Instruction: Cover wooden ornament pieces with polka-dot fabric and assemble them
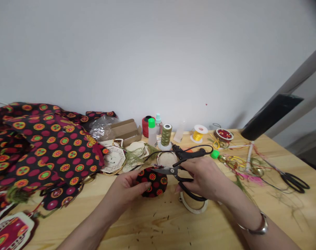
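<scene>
My left hand [129, 189] pinches a small round piece wrapped in dark cloth with red and orange dots [154, 181], held just above the wooden table [152, 225]. My right hand [203, 177] grips black scissors [178, 169] by their big loop handles. The blades point left and meet the top edge of the cloth-wrapped piece. A pale wooden ring [195, 205] lies on the table under my right wrist, partly hidden by it.
A heap of the same dotted fabric [43, 146] fills the left. Thread spools [166, 134], small bottles [152, 132], a yellow cord reel [199, 133] and a cardboard box [123, 131] stand along the wall. A second pair of scissors [294, 181] and loose threads lie right.
</scene>
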The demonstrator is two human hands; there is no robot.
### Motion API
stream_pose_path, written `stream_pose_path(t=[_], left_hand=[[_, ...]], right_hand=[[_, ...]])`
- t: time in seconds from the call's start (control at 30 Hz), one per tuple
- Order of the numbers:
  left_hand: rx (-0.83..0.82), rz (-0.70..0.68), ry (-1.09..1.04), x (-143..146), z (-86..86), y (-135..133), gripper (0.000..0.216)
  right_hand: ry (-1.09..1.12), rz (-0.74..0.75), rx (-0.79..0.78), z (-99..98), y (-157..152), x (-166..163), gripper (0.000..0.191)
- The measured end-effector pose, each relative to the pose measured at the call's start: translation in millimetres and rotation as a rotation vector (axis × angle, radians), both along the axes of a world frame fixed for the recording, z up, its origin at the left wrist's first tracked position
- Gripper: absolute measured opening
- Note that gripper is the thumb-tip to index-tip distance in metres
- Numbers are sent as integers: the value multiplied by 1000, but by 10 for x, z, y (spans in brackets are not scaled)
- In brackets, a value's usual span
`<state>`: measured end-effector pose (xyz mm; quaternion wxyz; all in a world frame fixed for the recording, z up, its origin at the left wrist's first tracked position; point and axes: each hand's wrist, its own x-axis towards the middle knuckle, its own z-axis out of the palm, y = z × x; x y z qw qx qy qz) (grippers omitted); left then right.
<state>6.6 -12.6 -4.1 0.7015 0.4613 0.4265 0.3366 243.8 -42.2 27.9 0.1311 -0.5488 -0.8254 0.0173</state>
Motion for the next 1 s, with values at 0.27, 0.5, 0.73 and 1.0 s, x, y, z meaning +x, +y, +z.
stream_pose_path(t=[0.27,0.5,0.73,1.0], left_hand=[[-6,-54,6,-31,-24,30,26],[9,-56,12,-35,-38,34,30],[-5,-86,7,-50,-50,39,32],[16,-89,42,-49,-51,43,28]], right_hand=[[18,16,40,-15,28,15,40],[40,19,48,-26,38,24,39],[31,19,59,-28,34,31,37],[20,25,59,-8,32,38,34]])
